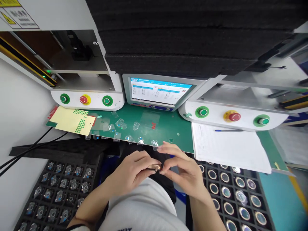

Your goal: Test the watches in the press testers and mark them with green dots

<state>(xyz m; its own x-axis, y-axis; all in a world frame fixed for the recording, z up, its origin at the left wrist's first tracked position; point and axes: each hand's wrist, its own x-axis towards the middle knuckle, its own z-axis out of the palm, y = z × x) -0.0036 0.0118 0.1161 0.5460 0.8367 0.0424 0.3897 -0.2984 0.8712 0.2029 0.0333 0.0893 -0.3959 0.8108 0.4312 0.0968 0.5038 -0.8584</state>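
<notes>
1. Part location: the small coppery part (157, 167) is held between both hands, off the green desk (166, 128), near its front edge.
2. Left hand (138, 166): thumb and bent fingers pinch the part.
3. Right hand (184, 171): thumb and index fingertips meet at the part's edge; whether they grip it cannot be told. The other fingers extend.
4. Step in hand: apparently fine fingertip work on that edge.
5. Next move: probably calls for a steady left pinch and light, precise right-hand contact.
</notes>
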